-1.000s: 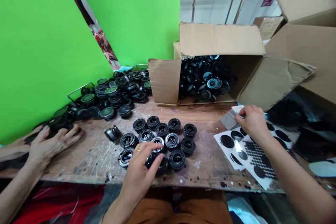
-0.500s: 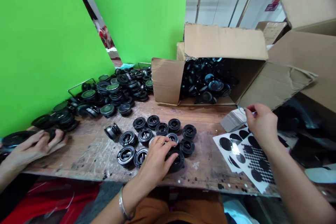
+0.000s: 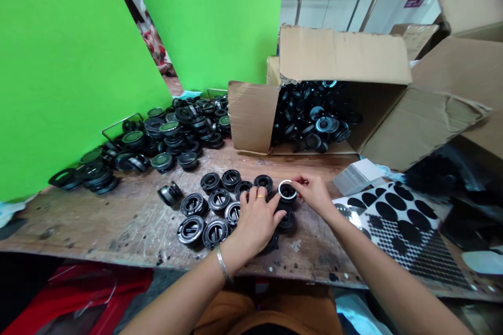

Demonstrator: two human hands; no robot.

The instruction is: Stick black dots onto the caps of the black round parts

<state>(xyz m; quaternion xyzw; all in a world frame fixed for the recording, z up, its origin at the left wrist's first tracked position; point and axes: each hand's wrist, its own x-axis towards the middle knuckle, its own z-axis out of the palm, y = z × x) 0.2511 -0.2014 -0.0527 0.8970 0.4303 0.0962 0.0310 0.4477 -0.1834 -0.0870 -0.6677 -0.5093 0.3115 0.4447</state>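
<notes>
My right hand (image 3: 313, 193) pinches a thin white ring (image 3: 280, 186) over a round black part at the right end of the cluster. My left hand (image 3: 256, 217), with a gold ring and a silver bracelet, rests over the cluster's right side, fingers apart and bent down onto the parts; it hides several of them. Round black parts (image 3: 219, 200) with a slotted middle stand in loose rows on the wooden table. One black part (image 3: 170, 194) lies tipped on its side left of them.
Behind lies a pile of black round parts (image 3: 169, 129). A cardboard box (image 3: 346, 55) on its side holds more. At right are a stack of small white pieces (image 3: 356, 177) and sheets with black circles (image 3: 393, 220). Green panels (image 3: 220, 21) stand behind.
My right hand has moved left from the white stack to the cluster with a white ring. My left hand has shifted right and up. Another person's hand at far left has gone.
</notes>
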